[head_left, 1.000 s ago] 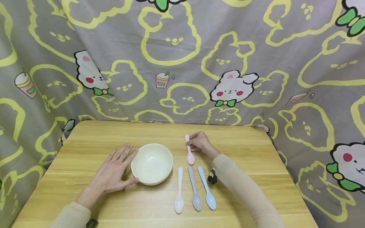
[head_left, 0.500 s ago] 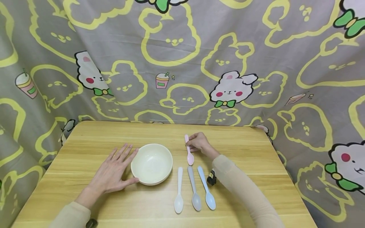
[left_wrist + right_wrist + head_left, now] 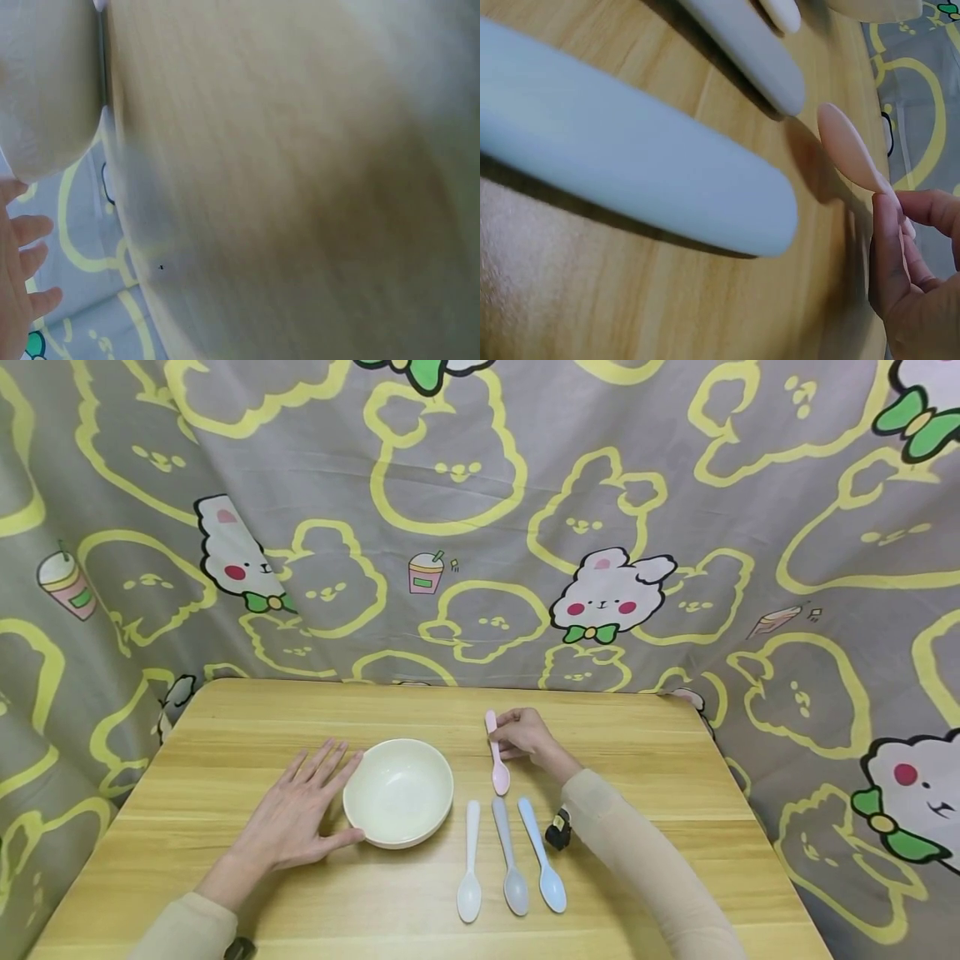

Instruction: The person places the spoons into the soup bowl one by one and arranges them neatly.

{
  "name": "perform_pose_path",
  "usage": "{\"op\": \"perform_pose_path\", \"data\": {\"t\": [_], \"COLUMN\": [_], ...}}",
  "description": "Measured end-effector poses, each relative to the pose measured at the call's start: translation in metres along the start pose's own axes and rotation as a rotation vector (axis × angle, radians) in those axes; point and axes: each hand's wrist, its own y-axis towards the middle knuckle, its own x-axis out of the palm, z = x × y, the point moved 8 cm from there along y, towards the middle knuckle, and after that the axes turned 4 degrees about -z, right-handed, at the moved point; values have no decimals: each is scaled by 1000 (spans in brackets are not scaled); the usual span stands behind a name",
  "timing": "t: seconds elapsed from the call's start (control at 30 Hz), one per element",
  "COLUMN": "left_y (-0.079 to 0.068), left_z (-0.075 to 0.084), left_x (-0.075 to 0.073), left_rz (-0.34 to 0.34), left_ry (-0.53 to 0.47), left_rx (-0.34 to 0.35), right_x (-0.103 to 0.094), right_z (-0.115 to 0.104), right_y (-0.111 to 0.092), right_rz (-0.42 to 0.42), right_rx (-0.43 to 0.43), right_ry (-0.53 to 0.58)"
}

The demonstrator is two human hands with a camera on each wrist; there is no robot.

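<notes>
A cream bowl (image 3: 398,792) stands left of centre on the wooden table. My left hand (image 3: 300,810) lies at its left side, fingers spread and straight, with thumb and fingertips at the bowl's rim. In the left wrist view the bowl (image 3: 49,82) shows above the fingers of that hand (image 3: 19,277). My right hand (image 3: 528,737) pinches a pink spoon (image 3: 500,773) by its handle, bowl end toward me. The right wrist view shows the pink spoon (image 3: 847,146) tilted and raised off the table, between thumb and fingers of the right hand (image 3: 915,277).
A white spoon (image 3: 469,893), a grey spoon (image 3: 515,889) and a light blue spoon (image 3: 552,887) lie in a row in front of the right hand. Behind the table (image 3: 360,902) hangs a grey curtain (image 3: 480,552) with yellow outlines. A black wrist device (image 3: 558,830) sits under the right sleeve.
Both hands, the bowl and the spoons look almost the same as before. Only a very slight shift of the whole head view shows.
</notes>
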Motion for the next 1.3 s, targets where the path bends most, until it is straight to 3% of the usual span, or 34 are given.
{"op": "perform_pose_path", "data": {"t": [0.57, 1.3], "left_y": [1, 1], "left_z": [0, 1], "left_x": [-1, 1], "left_rz": [-8, -5], "left_ry": [-3, -14], "left_rx": [1, 0], "right_x": [-3, 38], "right_z": [-29, -79], "right_y": [-10, -30], "right_rz": [-18, -114], "right_rx": [-59, -144], "right_ry": [38, 136]}}
